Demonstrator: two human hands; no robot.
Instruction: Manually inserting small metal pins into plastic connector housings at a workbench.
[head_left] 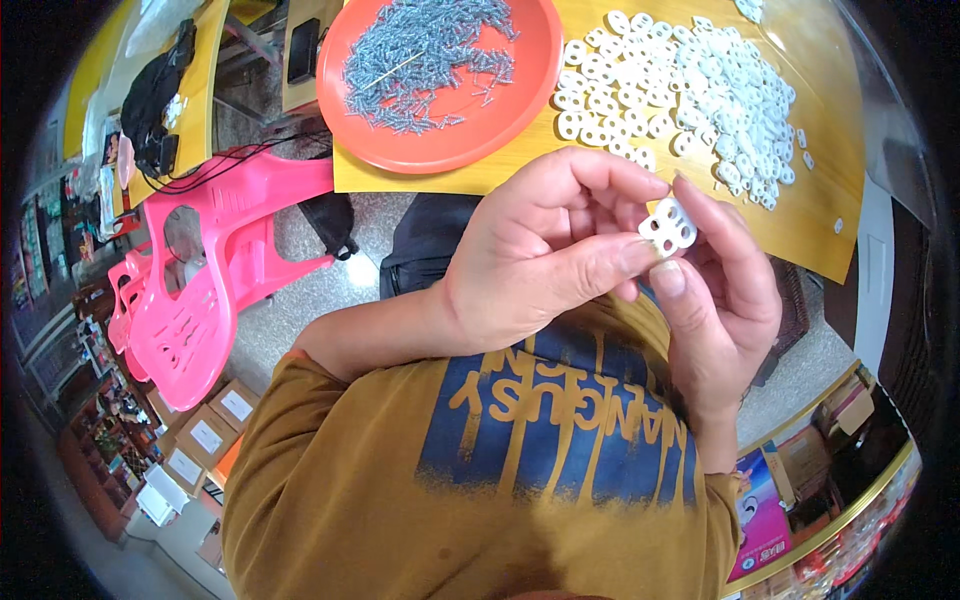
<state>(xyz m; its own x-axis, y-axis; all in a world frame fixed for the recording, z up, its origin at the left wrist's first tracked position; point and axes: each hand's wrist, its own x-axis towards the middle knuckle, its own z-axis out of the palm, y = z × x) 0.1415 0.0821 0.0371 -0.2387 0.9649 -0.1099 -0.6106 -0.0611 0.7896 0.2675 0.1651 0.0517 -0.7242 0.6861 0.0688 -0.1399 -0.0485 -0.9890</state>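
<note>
Above wooden table [520, 170], both hands [620, 260] pinching white clip [667, 228]

One orange tray [520, 100]; two pink chairs [215, 280], perhaps; screws [420, 55], white clips [700, 85] uncountable.

A yellow wooden desk [800, 215] is seen along the top, its front edge bent by the lens. Below it a speckled grey floor [300, 300] is shown, brightly lit in one patch. A pink plastic chair [215, 270] is placed on the left, with black cables draped over its upper edge. A second yellow surface [205, 90] is seen at upper left. Cardboard boxes [205, 435] with white labels are stacked at lower left, and more boxes [810, 450] are shelved at lower right.
</note>
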